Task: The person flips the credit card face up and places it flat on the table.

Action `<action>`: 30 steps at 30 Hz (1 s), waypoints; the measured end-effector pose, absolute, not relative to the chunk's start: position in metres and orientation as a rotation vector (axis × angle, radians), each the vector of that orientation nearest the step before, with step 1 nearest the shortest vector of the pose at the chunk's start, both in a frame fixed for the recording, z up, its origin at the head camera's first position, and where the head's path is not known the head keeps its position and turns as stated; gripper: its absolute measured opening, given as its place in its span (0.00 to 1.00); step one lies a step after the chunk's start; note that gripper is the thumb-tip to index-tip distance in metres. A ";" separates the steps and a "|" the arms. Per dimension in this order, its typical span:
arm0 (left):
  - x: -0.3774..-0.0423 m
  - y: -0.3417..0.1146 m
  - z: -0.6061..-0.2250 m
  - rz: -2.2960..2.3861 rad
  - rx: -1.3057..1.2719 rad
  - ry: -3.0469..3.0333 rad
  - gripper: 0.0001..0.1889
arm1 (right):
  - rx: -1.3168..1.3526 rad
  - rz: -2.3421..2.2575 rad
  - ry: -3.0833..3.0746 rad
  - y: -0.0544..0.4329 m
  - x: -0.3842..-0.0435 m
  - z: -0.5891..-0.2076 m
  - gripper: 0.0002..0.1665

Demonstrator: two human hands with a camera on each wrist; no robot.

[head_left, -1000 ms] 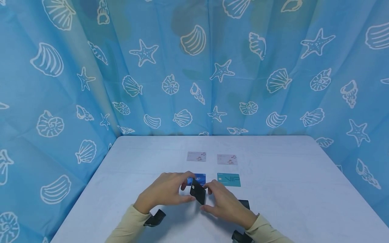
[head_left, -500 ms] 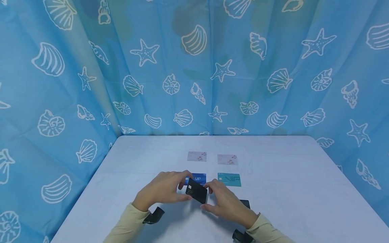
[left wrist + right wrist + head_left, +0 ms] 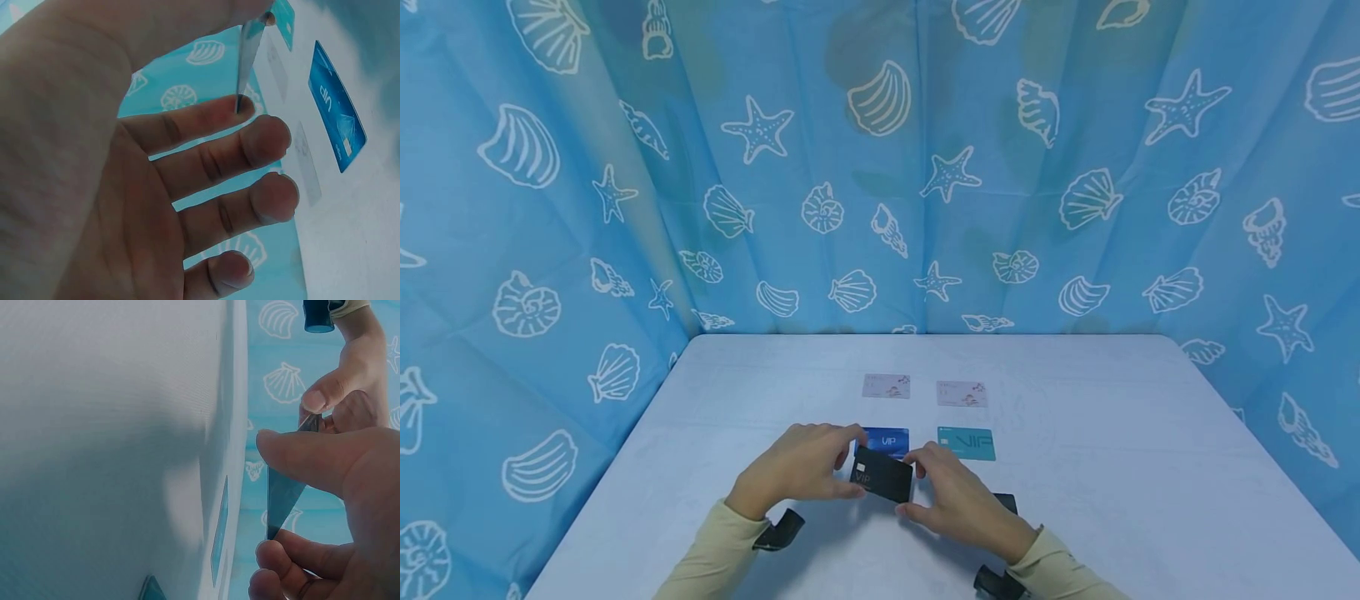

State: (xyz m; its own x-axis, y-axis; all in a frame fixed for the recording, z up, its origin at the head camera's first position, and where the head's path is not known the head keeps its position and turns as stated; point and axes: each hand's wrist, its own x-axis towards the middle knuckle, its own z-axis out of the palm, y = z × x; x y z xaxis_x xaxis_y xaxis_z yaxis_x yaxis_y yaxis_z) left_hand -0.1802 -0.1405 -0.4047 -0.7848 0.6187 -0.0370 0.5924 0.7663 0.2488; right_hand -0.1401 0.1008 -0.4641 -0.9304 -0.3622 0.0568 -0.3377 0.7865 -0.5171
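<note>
A black VIP card (image 3: 882, 475) with a small pale chip is held above the table, its face turned toward the head camera. My left hand (image 3: 801, 462) pinches its left end between thumb and index finger; the other fingers (image 3: 269, 197) extend beside it in the left wrist view. On the opposite end, my right hand (image 3: 955, 496) grips the card by thumb and fingertips. The right wrist view shows the card (image 3: 282, 497) nearly edge-on between both hands. Just behind it lies a blue VIP card (image 3: 887, 439), its lower part covered.
A teal VIP card (image 3: 966, 444) lies right of the blue one. Farther back are two pale cards, one left (image 3: 886, 386), one right (image 3: 961, 393). A black flat item (image 3: 1006, 502) is partly hidden by my right hand. A shell-patterned curtain (image 3: 880, 167) borders the white table (image 3: 1112, 467).
The black card has swung from a steep slant to a flatter, more face-on position. My left hand has shifted slightly left with its end; my right hand has barely moved.
</note>
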 end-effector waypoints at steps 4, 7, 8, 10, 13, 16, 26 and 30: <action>-0.180 -0.140 -0.405 0.310 0.958 2.833 0.32 | -0.580 -0.830 2.925 0.101 -0.140 -0.465 0.36; -0.179 -0.139 -0.407 0.272 0.934 2.810 0.32 | -0.585 -0.821 2.911 0.101 -0.140 -0.467 0.36; -0.179 -0.138 -0.408 0.256 0.923 2.801 0.31 | -0.586 -0.817 2.904 0.101 -0.140 -0.467 0.36; -0.179 -0.137 -0.409 0.232 0.898 2.783 0.31 | -0.585 -0.809 2.886 0.100 -0.140 -0.468 0.36; -0.178 -0.135 -0.411 0.200 0.855 2.760 0.30 | -0.591 -0.805 2.859 0.100 -0.140 -0.469 0.36; -0.177 -0.131 -0.411 0.176 0.816 2.740 0.29 | -0.608 -0.792 2.842 0.100 -0.140 -0.471 0.36; -0.176 -0.126 -0.418 0.074 0.779 2.716 0.28 | -0.594 -0.750 2.813 0.095 -0.138 -0.469 0.35; -0.175 -0.125 -0.420 0.066 0.756 2.708 0.27 | -0.589 -0.743 2.809 0.094 -0.137 -0.469 0.34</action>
